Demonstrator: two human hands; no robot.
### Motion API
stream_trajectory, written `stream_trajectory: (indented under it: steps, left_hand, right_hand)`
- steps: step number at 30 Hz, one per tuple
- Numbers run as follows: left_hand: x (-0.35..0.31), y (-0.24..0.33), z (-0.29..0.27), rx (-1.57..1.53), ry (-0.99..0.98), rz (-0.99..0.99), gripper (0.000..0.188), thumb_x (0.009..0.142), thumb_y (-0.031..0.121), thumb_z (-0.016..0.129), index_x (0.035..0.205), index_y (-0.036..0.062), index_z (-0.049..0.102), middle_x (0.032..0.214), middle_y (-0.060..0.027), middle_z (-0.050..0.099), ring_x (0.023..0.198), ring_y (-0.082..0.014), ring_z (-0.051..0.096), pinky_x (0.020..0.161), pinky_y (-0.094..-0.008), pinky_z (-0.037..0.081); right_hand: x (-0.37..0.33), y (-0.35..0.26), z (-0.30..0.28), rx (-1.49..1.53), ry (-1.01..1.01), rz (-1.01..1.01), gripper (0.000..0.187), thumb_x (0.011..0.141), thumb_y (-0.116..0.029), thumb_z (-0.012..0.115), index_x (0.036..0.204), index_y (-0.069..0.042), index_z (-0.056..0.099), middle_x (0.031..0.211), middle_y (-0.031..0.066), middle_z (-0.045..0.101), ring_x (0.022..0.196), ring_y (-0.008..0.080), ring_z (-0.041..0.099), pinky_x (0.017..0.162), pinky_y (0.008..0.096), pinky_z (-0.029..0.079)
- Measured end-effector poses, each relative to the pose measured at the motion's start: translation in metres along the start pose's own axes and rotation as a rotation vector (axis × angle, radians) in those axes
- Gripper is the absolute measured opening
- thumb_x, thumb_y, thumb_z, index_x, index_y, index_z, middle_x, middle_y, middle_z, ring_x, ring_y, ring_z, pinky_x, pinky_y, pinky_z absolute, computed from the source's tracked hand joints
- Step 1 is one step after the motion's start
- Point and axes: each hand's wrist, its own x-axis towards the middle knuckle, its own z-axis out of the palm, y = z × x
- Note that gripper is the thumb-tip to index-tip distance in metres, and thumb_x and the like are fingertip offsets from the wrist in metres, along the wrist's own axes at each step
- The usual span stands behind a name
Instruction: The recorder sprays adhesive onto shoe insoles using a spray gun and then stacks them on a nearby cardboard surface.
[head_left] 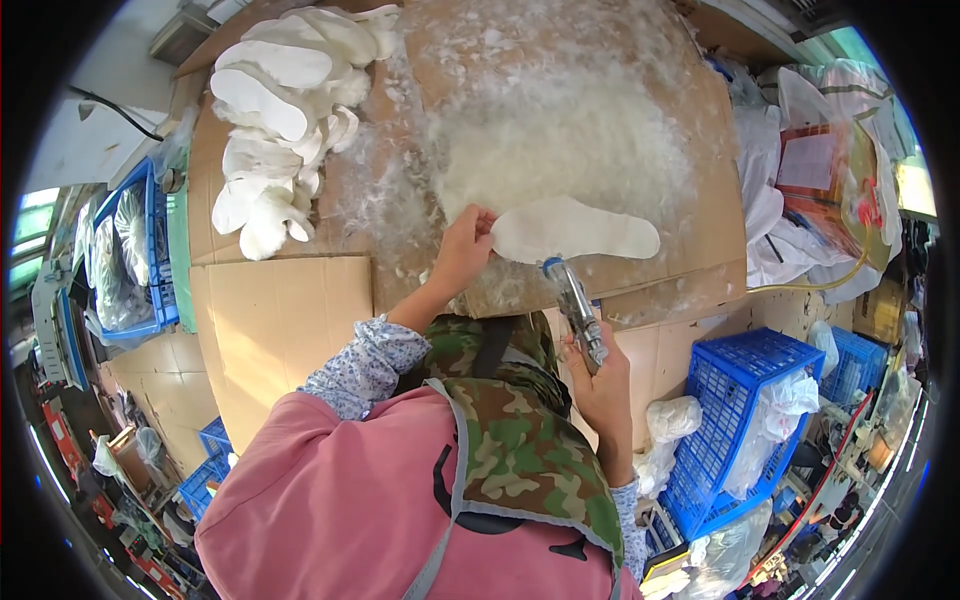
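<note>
My left hand (460, 250) pinches the left end of a white insole (575, 230), which lies level near the front edge of the cardboard-covered table (710, 230). My right hand (603, 385) is wrapped round a silver handheld tool (576, 308) with a blue ring at its tip; its exact kind is unclear. The tool's tip points at the insole's near edge, and I cannot tell whether they touch. Beyond the insole spreads a thick patch of pale loose fluff (560, 140). A heap of white fleecy insoles (270, 90) lies at the table's far left.
A blue plastic crate (740, 420) with bags against it stands on the right. Another blue crate (160, 250) holds plastic-wrapped white things at the left. A yellowish hose (820, 286) runs along the right, near white plastic bags (770, 215). A cardboard sheet (285, 330) lies front left.
</note>
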Motion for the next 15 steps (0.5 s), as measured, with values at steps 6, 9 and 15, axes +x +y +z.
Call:
stream_trajectory:
  steps: [6, 9, 15]
  left_hand:
    - [-0.008, 0.013, 0.009, 0.295, 0.255, 0.15, 0.032, 0.073, -0.009, 0.054, 0.103, 0.0005, 0.053, 0.099, -0.0108, 0.055, 0.087, -0.0198, 0.056, 0.073, -0.0319, 0.046]
    - [-0.028, 0.021, 0.016, 0.672, 0.25, 0.562, 0.037, 0.067, -0.006, 0.055, 0.103, 0.0019, 0.055, 0.109, -0.0135, 0.053, 0.096, -0.0275, 0.052, 0.082, -0.0388, 0.041]
    - [-0.036, 0.01, 0.093, 0.861, -0.499, 0.833, 0.044, 0.072, 0.005, 0.055, 0.116, -0.0011, 0.054, 0.12, -0.0152, 0.053, 0.1, -0.0319, 0.05, 0.085, -0.0451, 0.039]
  right_hand:
    - [0.001, 0.006, -0.013, -0.02, 0.04, 0.048, 0.027, 0.088, -0.008, 0.059, 0.114, -0.003, 0.054, 0.083, 0.0103, 0.063, 0.071, 0.0207, 0.06, 0.066, 0.0315, 0.047]
    - [0.001, 0.009, -0.018, -0.024, 0.076, 0.029, 0.027, 0.088, -0.007, 0.059, 0.114, -0.003, 0.054, 0.083, 0.0099, 0.062, 0.071, 0.0207, 0.059, 0.067, 0.0307, 0.047]
    - [0.003, 0.013, -0.027, -0.008, 0.068, 0.071, 0.027, 0.088, -0.007, 0.058, 0.114, -0.002, 0.054, 0.084, 0.01, 0.061, 0.073, 0.0208, 0.058, 0.068, 0.0313, 0.046]
